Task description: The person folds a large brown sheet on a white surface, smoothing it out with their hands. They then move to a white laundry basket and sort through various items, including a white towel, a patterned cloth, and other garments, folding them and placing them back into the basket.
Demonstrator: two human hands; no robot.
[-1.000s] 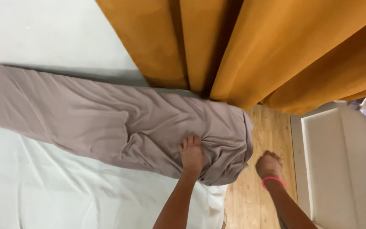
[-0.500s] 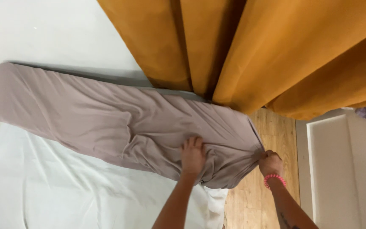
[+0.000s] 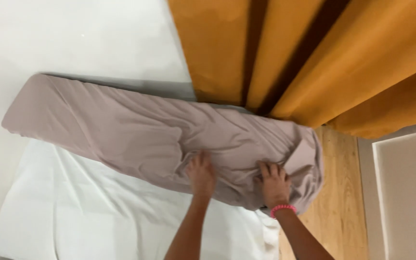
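A long mauve-grey sheet (image 3: 121,130) lies folded in a band across a white mattress (image 3: 78,216). My left hand (image 3: 201,174) presses flat on the sheet near its middle, fingers spread. My right hand (image 3: 274,182), with a pink bead bracelet (image 3: 283,208) at the wrist, rests on the sheet's right end, fingers curled into the cloth. A folded-over corner (image 3: 304,154) of the sheet sits just right of that hand, hanging past the mattress edge.
Orange curtains (image 3: 323,62) hang at the top right, touching the sheet's far edge. A white wall (image 3: 73,33) fills the upper left. Wooden floor (image 3: 338,192) shows at the right, beside a white panelled board (image 3: 405,192).
My right hand has moved left from the sheet's corner onto the sheet itself. The right end of the sheet is now folded inward. My left hand has stayed pressing near the middle.
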